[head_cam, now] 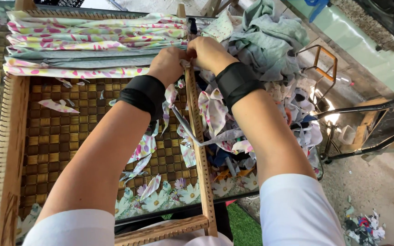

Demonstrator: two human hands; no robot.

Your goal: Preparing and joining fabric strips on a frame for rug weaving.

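While both fists pinch together, left hand [167, 64] and right hand [208, 52] grip a fabric strip [185, 64].

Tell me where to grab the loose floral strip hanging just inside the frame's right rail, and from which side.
Pinch the loose floral strip mid-length, where it hangs clear, probably coming from the left, over the open middle of the wooden frame. Its top end is bunched under the left hand and right hand at the right rail.
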